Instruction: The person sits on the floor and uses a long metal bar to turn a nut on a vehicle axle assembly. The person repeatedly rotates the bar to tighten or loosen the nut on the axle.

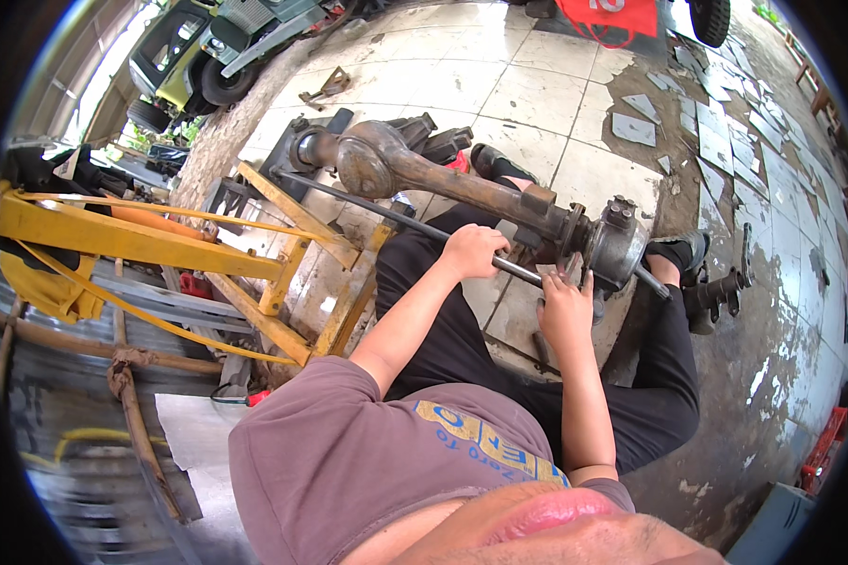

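A long dark metal rod [377, 208] slants from the far left down to the middle, in front of the axle. My left hand [476, 250] is closed round it near its near end. My right hand [567, 306] is at that end, fingers stretched towards the axle's hub, with nothing plainly gripped; whether its fingertips touch the metal I cannot tell. The rusty brown axle housing [443, 179] lies across the floor beyond my legs, with a round bulge at its left. At its right end sits a grey rounded steering knuckle [616, 252] with a short stub pointing down right.
A yellow steel frame [151, 240] stands close on my left, beside bamboo poles [132, 395] and corrugated sheet. Broken tiles [716, 141] lie at the right. A vehicle [217, 52] stands far left, a red bag [612, 19] at the far edge. A red crate [824, 450] is low right.
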Action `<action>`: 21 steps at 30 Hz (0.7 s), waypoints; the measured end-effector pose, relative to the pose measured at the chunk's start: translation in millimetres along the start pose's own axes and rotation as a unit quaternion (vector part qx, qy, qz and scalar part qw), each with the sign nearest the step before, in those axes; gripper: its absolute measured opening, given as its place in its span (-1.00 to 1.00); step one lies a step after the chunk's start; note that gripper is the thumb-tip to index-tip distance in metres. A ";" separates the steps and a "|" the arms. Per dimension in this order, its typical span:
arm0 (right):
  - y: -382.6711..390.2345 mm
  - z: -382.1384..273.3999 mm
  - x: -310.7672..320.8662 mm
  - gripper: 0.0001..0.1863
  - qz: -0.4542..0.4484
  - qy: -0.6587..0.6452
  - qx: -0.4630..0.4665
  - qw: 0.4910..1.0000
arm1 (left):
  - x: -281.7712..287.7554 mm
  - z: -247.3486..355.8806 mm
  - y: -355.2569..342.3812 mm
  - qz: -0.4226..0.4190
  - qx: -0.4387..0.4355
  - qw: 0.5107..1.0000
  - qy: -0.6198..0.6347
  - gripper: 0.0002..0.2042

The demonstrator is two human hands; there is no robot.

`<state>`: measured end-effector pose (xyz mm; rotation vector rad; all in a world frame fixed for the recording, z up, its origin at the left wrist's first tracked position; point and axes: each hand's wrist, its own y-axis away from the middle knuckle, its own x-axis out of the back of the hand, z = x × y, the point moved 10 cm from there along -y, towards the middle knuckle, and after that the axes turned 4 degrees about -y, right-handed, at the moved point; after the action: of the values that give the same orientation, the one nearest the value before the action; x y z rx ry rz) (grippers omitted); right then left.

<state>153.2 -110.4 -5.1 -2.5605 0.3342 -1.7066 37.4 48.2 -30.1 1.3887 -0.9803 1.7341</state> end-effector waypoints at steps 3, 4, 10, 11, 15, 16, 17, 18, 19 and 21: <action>-0.3 -9.6 11.2 -0.37 -0.051 -0.021 0.008 0.998 | -0.5 -4.1 1.8 -0.005 0.001 1.000 -0.002 -0.81; -1.2 -7.5 9.7 -0.39 -0.021 -0.014 0.011 1.000 | -0.7 -2.6 0.4 -0.005 -0.002 1.000 0.001 -0.81; -3.4 -2.9 9.3 -0.47 0.003 -0.040 0.011 0.999 | 1.1 -1.0 0.6 -0.005 0.003 1.000 0.001 -0.82; -1.9 -0.3 2.3 -0.48 0.026 -0.034 0.014 0.999 | 1.7 0.1 -0.7 -0.002 -0.001 1.000 0.003 -0.82; -1.7 -9.8 6.7 -0.53 -0.070 -0.049 0.019 0.996 | 1.0 -3.3 4.0 -0.002 0.004 1.000 -0.002 -0.81; -2.4 -9.8 10.0 -0.55 -0.027 -0.059 0.021 0.998 | 1.9 -1.2 1.7 -0.004 0.003 1.000 -0.004 -0.81; -1.4 -9.2 7.1 -0.56 0.013 -0.067 0.023 0.997 | 2.8 0.8 0.6 -0.003 0.003 1.000 0.000 -0.81; 0.7 -7.8 5.4 -0.58 0.054 -0.075 0.026 0.995 | 4.5 1.8 0.1 -0.002 0.003 1.000 0.005 -0.81; 0.2 -9.0 6.0 -0.62 0.069 -0.071 0.031 0.995 | 5.4 0.4 -1.8 0.000 0.001 1.000 0.008 -0.81; 3.4 -11.9 1.4 -0.62 0.062 -0.070 0.039 0.995 | 5.5 -0.1 0.0 -0.002 0.004 1.000 0.006 -0.80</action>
<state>142.3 -113.0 0.3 -2.5276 0.4019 -1.4600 36.3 48.7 -24.7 1.3831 -0.9639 1.7433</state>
